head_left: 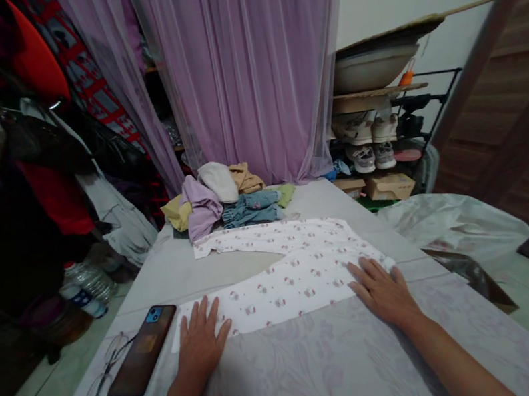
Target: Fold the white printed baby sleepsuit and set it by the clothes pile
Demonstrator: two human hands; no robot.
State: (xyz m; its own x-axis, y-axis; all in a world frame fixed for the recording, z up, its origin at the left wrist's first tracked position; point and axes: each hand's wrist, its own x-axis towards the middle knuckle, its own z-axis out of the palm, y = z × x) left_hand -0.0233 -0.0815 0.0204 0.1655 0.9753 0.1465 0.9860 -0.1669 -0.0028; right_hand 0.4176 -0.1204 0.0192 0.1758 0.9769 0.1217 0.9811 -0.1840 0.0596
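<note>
the left hand (202,340) and the right hand (382,293) lie palm down on a white garment (287,275) printed with small pink motifs; neither grip has hold of anything, as both hands are open and flat with the fingers slightly spread, resting on the cloth without pinching it; the left hand is at the near left part of the garment and the right hand at its near right edge; the garment lies spread across the middle of a bed (295,382) covered with a pale sheet patterned in lilac; just beyond it sits a heap of crumpled clothes (220,205), with a lilac top (202,207) and a piece of blue denim (251,208) in it; left of the left hand, a phone (143,353) in a brown case lies on the bed, touching or almost touching a pair of glasses (104,377); a sheer lilac curtain (241,60) hangs behind the bed; to the right stands a rack of shoes (367,143) under a white basin (375,68), and a plastic bag (451,224) lies beside the bed; to the left, a water bottle (86,285) stands on the floor below hanging clothes (121,222)
</note>
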